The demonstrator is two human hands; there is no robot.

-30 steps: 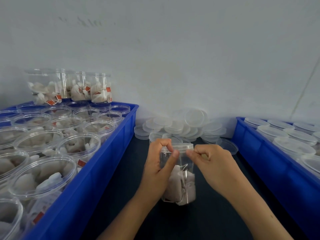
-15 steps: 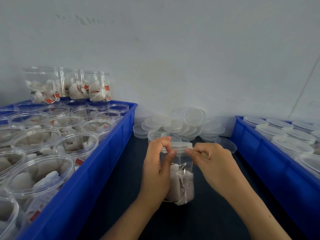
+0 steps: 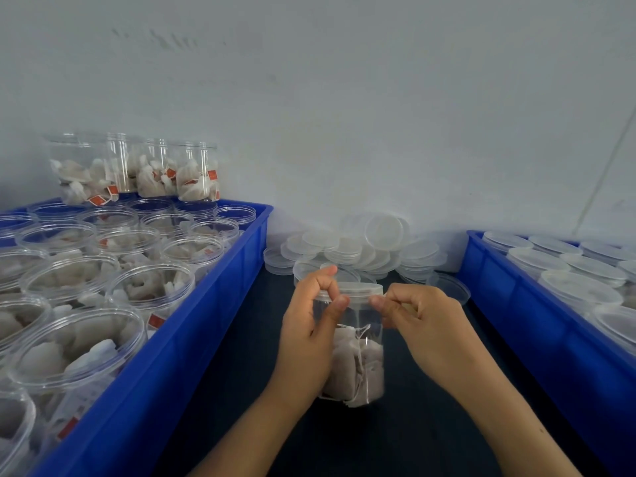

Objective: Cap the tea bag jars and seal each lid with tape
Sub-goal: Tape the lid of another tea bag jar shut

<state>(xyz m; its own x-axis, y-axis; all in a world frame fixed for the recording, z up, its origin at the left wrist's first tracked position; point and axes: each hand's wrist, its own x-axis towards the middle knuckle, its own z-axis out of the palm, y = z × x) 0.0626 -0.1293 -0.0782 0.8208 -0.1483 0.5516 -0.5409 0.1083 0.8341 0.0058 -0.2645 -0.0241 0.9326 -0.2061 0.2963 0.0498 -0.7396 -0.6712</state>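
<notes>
A clear plastic jar (image 3: 361, 359) with white tea bags in its lower half stands on the dark table between my hands. A translucent lid (image 3: 361, 289) sits on its top. My left hand (image 3: 306, 339) grips the jar's left side, thumb pressed just under the lid. My right hand (image 3: 423, 325) is at the lid's right edge, fingers curled and pinching something small and pale against the rim, probably tape; I cannot make it out.
A blue crate (image 3: 192, 335) on the left holds several open jars of tea bags, with a few more jars (image 3: 137, 170) stacked at its back. A heap of loose lids (image 3: 364, 249) lies against the wall. A second blue crate (image 3: 537, 325) on the right holds capped jars.
Both hands stay on the jar. My left thumb has slid a little along the jar just below the lid, and my right fingers have shifted slightly at the lid's right edge.
</notes>
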